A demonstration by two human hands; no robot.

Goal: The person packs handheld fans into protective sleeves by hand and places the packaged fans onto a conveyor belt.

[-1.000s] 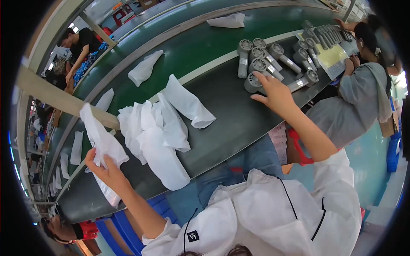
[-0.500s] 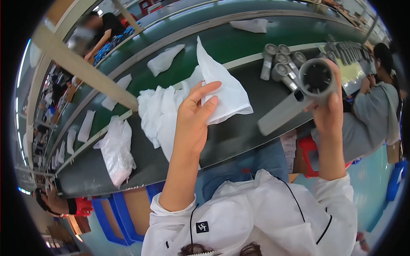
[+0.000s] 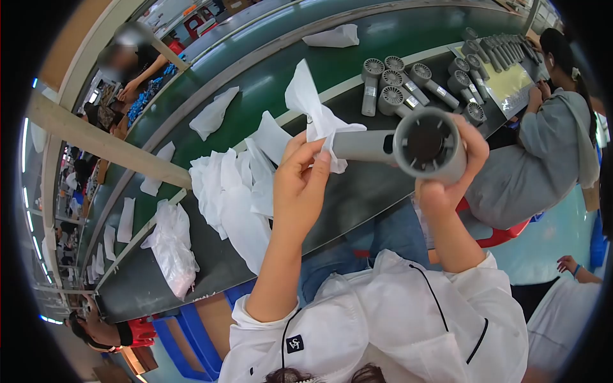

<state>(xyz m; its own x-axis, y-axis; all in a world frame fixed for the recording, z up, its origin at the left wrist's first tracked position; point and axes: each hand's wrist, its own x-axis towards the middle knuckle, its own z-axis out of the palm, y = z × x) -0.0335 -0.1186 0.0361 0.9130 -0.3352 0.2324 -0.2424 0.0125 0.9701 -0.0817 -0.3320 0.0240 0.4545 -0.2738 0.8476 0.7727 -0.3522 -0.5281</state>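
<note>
My right hand point(image 3: 450, 166) is wrapped round the round head of a grey handheld fan point(image 3: 431, 143), held above the dark work surface. The fan's handle points left, its end inside the mouth of a white bag point(image 3: 313, 105). Fingers and thumb of my left hand point(image 3: 303, 172) pinch that bag around the handle end. Below and left of my left hand lies a heap of white bags point(image 3: 230, 198). Several grey fans point(image 3: 391, 99) lie on the surface beyond my right hand.
A plastic-wrapped bundle point(image 3: 174, 246) lies at the left. White bags point(image 3: 214, 115) are spread on the green conveyor point(image 3: 268, 89). A seated co-worker point(image 3: 543, 147) is at the right, near more fans. A beam point(image 3: 108, 137) crosses the upper left.
My right hand has picked up a grey fan and brought it left. My left hand has taken a white bag across to it, and the handle end has entered the bag.
</note>
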